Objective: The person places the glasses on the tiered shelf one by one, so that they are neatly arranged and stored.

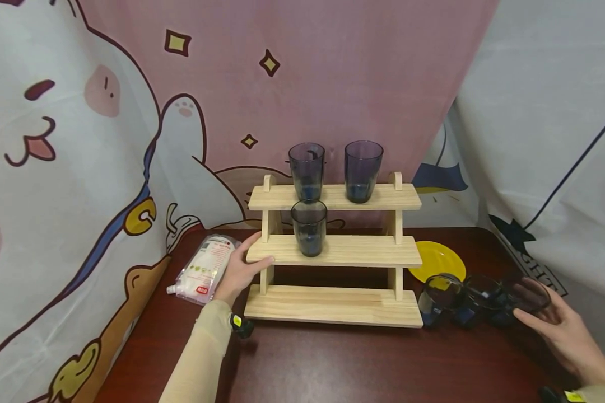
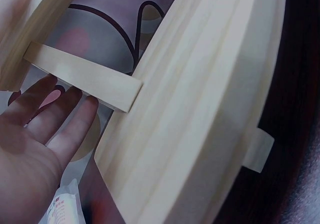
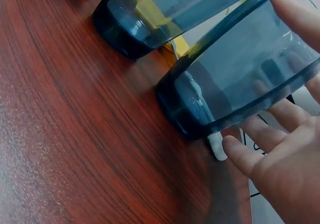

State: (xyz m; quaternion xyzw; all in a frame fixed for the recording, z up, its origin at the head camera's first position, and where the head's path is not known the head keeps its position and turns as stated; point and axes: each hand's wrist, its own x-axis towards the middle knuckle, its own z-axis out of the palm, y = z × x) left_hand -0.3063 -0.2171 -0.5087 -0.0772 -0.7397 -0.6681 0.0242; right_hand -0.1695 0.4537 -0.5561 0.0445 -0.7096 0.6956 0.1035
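A three-tier wooden display stand (image 1: 333,305) stands on the table. My left hand (image 1: 237,274) holds the left end of its middle board, thumb on the board and fingers beside the upright (image 2: 85,77). Two dark tinted glasses, one left (image 1: 307,170) and one right (image 1: 364,168), stand on the top tier, and another glass (image 1: 310,229) is left of centre on the middle tier. Right of the stand, my right hand (image 1: 564,324) grips the outermost glass (image 3: 235,69), thumb near its rim and fingers along its far side. Beside it stand two more glasses (image 1: 441,299).
A yellow plate (image 1: 438,260) lies behind the glasses at the right. Left of the stand is a white plastic pouch with a spout (image 1: 206,268). A printed cloth (image 1: 333,73) hangs behind the dark wooden table (image 1: 343,364), with a pale cloth along the right.
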